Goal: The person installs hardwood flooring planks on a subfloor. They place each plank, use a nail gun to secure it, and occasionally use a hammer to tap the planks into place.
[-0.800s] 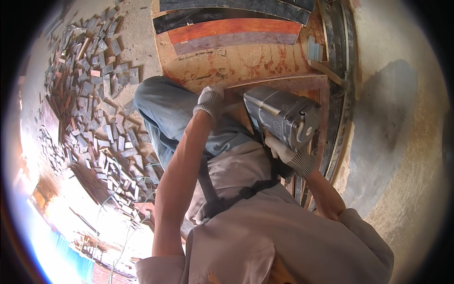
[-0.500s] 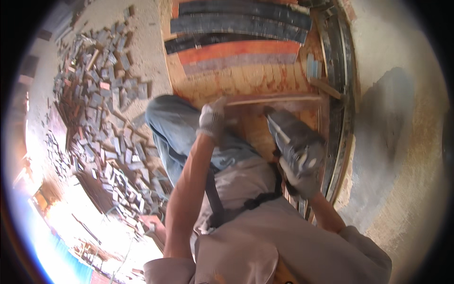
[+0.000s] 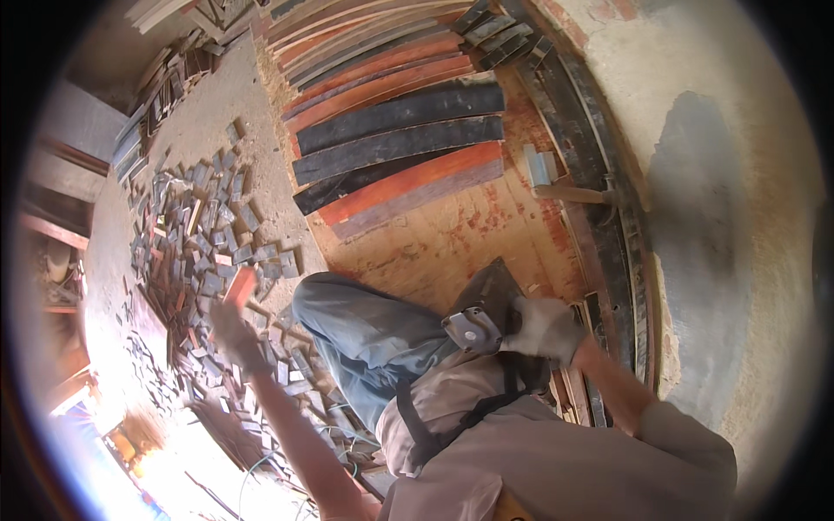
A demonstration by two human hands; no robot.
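Observation:
My left hand [image 3: 236,337], in a pale work glove and blurred by motion, is out to the left above the heap of offcuts. Its fingers are closed on a small orange-red wood block [image 3: 241,285]. My right hand [image 3: 545,330], gloved too, grips a dark power tool that looks like a nail gun [image 3: 473,328], held close to my right thigh. The tool's rounded grey end faces me, and its dark body reaches over the plywood [image 3: 417,252]. My fingers on its handle are partly hidden.
Curved black strips [image 3: 400,113] and orange strips [image 3: 408,178] lie across the plywood ahead. A hammer [image 3: 573,193] rests by grey metal strips [image 3: 539,165] at the right. Small offcuts [image 3: 200,226] cover the floor at left. A stained wall [image 3: 695,217] stands at right.
My left hand has left the reddish strip on the plywood and swung left over the offcuts, a block in its grip. The tool has turned and drawn nearer my body. The view has shifted.

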